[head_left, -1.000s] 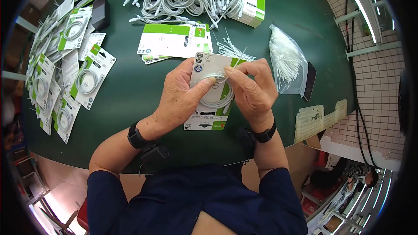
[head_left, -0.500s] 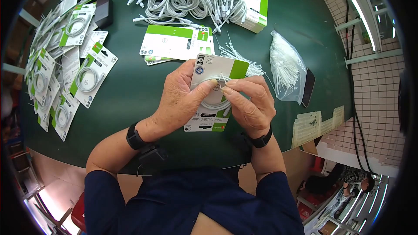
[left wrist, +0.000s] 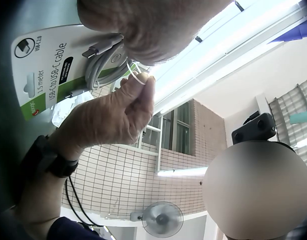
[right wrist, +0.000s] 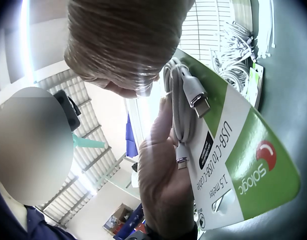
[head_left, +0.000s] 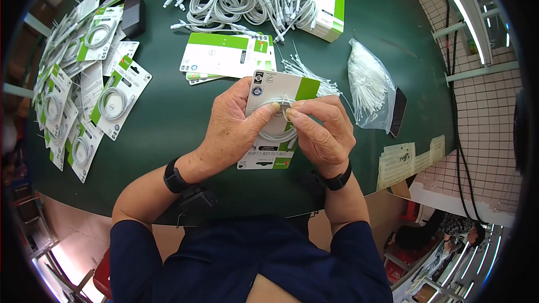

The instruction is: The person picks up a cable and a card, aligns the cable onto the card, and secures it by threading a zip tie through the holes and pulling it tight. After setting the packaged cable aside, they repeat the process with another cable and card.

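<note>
My left hand [head_left: 232,124] holds a green-and-white card [head_left: 268,83], its thumb pressing a coiled white cable [head_left: 275,134] against the card's face. A thin white tie crosses the top of the coil. Thumb and index finger of my right hand [head_left: 328,132] pinch this tie [left wrist: 134,75], which shows as a curved strand in the left wrist view. Two metal-tipped plugs, one of them the upper plug [right wrist: 196,96], lie by the coil in the right wrist view. The card's far side is hidden.
Carded cables [head_left: 114,102] are heaped at the left beside a black box [head_left: 133,15]. Loose cables [head_left: 241,0], a card stack [head_left: 327,11] and flat cards [head_left: 219,54] lie beyond my hands. Loose ties [head_left: 309,73], a bag of ties [head_left: 368,84] and a phone [head_left: 398,113] lie rightward.
My right hand has moved slightly down and left from the card's upper edge, and the tie's long end no longer sticks up. The left hand keeps its grip on the card.
</note>
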Action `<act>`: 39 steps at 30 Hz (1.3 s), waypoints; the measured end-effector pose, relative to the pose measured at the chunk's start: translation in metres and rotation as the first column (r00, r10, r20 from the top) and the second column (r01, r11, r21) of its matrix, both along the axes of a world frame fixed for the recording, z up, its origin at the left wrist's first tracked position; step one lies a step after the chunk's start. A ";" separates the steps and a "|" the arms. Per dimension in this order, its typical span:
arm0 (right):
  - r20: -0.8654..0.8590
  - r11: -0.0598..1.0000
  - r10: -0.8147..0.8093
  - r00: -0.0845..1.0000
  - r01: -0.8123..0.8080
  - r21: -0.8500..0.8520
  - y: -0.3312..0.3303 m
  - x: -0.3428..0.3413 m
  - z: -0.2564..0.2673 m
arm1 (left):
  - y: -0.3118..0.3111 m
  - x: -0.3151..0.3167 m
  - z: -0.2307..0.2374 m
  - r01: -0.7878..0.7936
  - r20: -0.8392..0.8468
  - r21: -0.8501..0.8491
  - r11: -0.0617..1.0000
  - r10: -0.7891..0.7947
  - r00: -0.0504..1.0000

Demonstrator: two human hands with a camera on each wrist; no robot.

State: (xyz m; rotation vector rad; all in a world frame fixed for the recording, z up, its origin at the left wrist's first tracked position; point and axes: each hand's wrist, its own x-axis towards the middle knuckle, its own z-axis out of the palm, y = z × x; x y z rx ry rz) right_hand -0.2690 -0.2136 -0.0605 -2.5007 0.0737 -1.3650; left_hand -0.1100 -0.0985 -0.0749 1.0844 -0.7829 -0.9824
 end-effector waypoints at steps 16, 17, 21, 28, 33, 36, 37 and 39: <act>-0.040 0.992 -0.006 0.999 0.011 0.126 -0.010 0.006 0.005 | 0.004 -0.005 -0.004 -0.013 0.185 -0.024 1.000 0.017 0.983; -0.061 0.991 0.009 0.998 -0.001 0.133 -0.011 0.004 0.006 | 0.004 -0.004 -0.004 -0.013 0.202 -0.024 1.000 0.017 0.979; -0.096 0.992 0.055 0.994 -0.043 0.122 -0.015 0.004 0.007 | -0.001 -0.001 -0.009 -0.031 0.193 -0.029 0.999 0.036 0.981; 0.177 0.967 -0.122 0.977 0.076 0.244 -0.031 -0.005 0.011 | -0.001 0.006 0.002 0.038 0.123 -0.043 0.998 -0.033 0.992; -0.085 0.403 -0.087 0.993 0.113 0.908 -0.043 -0.020 0.010 | 0.006 -0.004 0.005 0.187 0.090 -0.031 0.982 -0.184 0.979; 0.088 -0.119 0.443 0.892 -0.039 0.992 -0.040 -0.014 0.003 | 0.009 -0.004 0.004 0.243 0.112 -0.019 0.970 -0.239 0.964; 0.102 -0.126 0.427 0.899 -0.052 0.991 -0.039 -0.014 0.000 | 0.009 -0.003 0.003 0.245 0.133 -0.025 0.969 -0.240 0.962; 0.177 -0.189 0.494 0.851 -0.094 0.978 -0.039 -0.012 -0.008 | 0.009 -0.004 0.003 0.254 0.158 -0.029 0.967 -0.246 0.956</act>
